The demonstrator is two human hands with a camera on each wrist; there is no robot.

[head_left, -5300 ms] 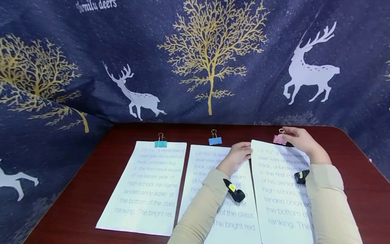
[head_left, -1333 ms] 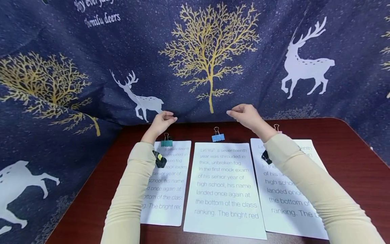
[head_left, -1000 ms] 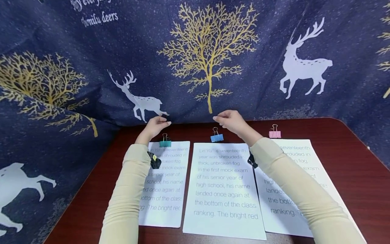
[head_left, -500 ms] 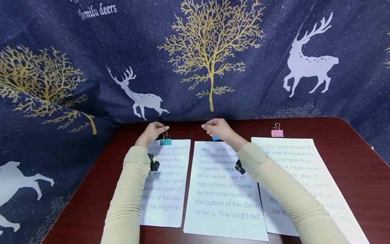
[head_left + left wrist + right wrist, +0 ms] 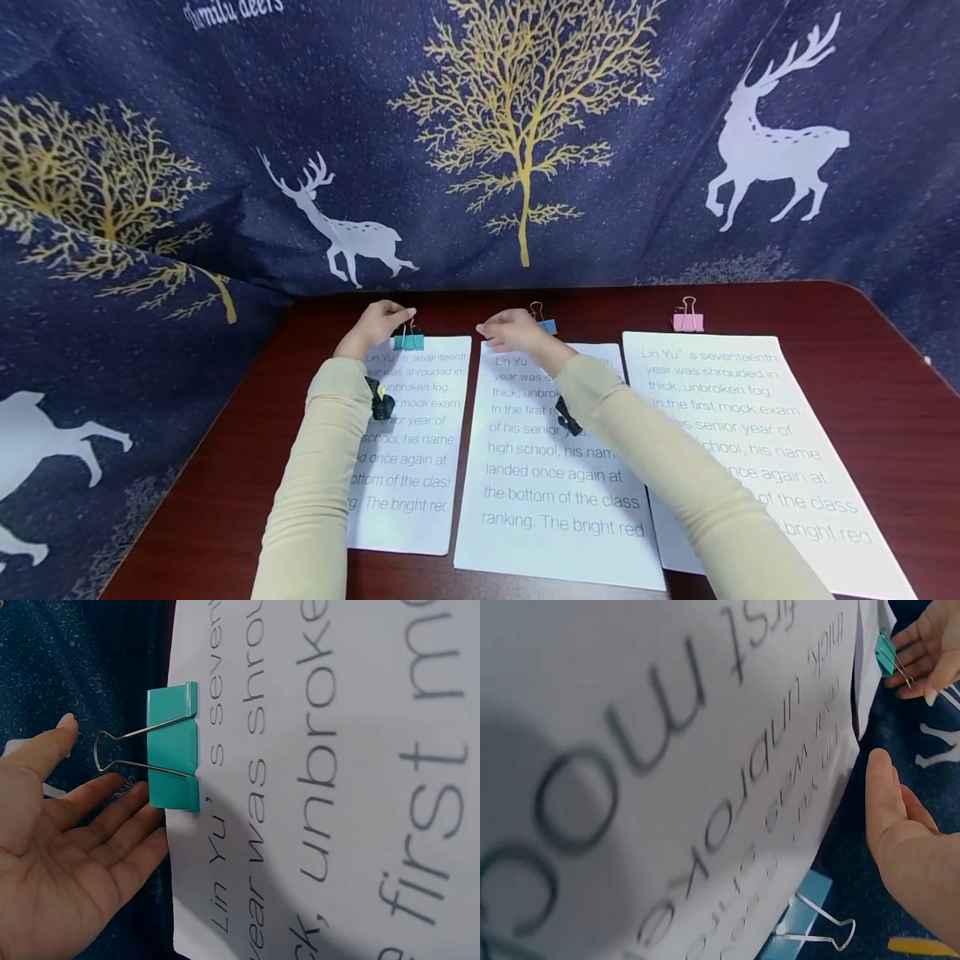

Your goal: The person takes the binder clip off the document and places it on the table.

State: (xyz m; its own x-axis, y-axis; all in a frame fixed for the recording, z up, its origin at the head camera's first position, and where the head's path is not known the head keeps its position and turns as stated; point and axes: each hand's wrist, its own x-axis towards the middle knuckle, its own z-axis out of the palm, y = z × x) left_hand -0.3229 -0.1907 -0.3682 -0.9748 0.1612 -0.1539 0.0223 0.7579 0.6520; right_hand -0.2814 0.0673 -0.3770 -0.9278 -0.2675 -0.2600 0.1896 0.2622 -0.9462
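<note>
A teal binder clip (image 5: 408, 342) sits on the top edge of the left paper stack (image 5: 405, 529). Around its wire handle hovers my left hand (image 5: 372, 327); in the left wrist view the thumb and loosely bent fingers of that hand (image 5: 67, 862) flank the handle without gripping it. My right hand (image 5: 517, 331) hangs over the top left part of the middle paper stack (image 5: 558, 558), its fingers holding nothing. Partly behind it, a blue binder clip (image 5: 548, 326) is on that stack's top edge; the right wrist view shows the clip (image 5: 815, 886) beside the hand.
The right paper stack (image 5: 832, 533) carries a pink binder clip (image 5: 688, 322) at its top edge. All three printed stacks lie side by side on a dark red table (image 5: 210, 467). A navy cloth (image 5: 480, 242) with deer and trees hangs behind.
My right hand has left the pink clip and travelled left past the blue clip. My left hand has let go of the right stack's corner and come over to the teal clip.
</note>
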